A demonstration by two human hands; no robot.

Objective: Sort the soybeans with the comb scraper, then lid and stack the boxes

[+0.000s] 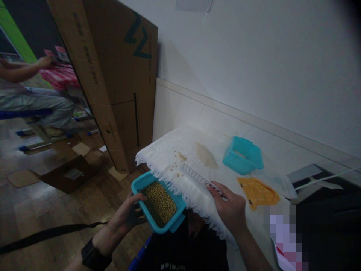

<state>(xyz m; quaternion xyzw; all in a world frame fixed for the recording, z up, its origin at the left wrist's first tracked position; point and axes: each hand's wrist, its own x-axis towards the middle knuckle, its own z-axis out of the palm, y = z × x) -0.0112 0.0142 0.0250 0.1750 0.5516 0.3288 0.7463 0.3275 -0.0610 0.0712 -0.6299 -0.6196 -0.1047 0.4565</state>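
"So, where is the teal tub right now?"

"Just past the fringed edge of the white cloth, tilted, with yellowish beans inside. Take it as the centre of the clock."

"And the left hand?"

"At nine o'clock, clamped on the tub's wall, thumb over the rim and fingers outside. There's a dark band on that wrist, toward eight."

"What about the right hand?"

"Three o'clock. Its fingers are closed round one end of a white slotted tool, which slants away toward two, over the cloth. I can't tell whether the tool's far end touches down."

"Anything else on the cloth?"

"A few loose beans at one o'clock, near that far end. Between one and two, a patch of pale grains. Farther out at two stands a second teal tub, and at three, beyond the right hand, lies an orange cloth piece."

"And past the table?"

"A tall cardboard box at eleven; behind it, between ten and eleven, another person's hand above a red-and-white checked cloth."
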